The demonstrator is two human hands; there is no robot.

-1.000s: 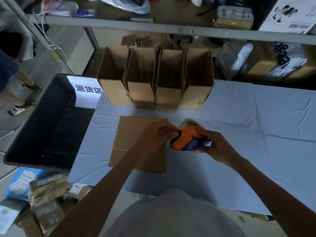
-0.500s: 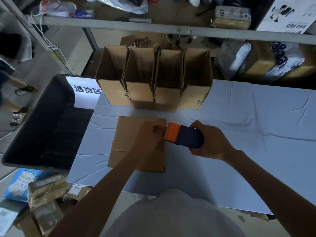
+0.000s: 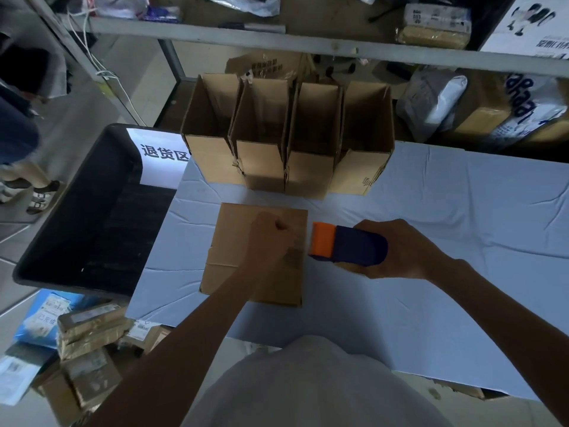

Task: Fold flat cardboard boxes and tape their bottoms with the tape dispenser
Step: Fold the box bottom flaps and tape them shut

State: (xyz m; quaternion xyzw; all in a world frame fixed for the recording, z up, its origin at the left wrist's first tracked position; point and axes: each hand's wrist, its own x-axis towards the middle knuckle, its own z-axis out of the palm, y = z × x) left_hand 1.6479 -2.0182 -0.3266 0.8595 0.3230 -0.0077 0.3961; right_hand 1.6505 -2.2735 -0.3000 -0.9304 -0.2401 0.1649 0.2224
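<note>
The flat cardboard (image 3: 237,257) lay under the left grip (image 3: 271,238), its left side close to the worktop (image 3: 462,229) edge and its near side a little short of the front edge. Beyond both grips stood a row of four folded boxes (image 3: 289,143), open tops up, pressed side to side, with a narrow strip of sheet between them and the flat cardboard. Left of the left grip, past the worktop edge, sat a black bin (image 3: 77,217). To the right of the right grip (image 3: 406,251) the pale sheet ran wide and bare.

The left grip was curled tight, knuckles up, and seemed to pinch the end of a clear tape strip (image 3: 296,241) stretched toward the dispenser. The right grip was wrapped around the tape dispenser (image 3: 348,248), its orange end pointing at the left grip, just off the cardboard's right edge.
</note>
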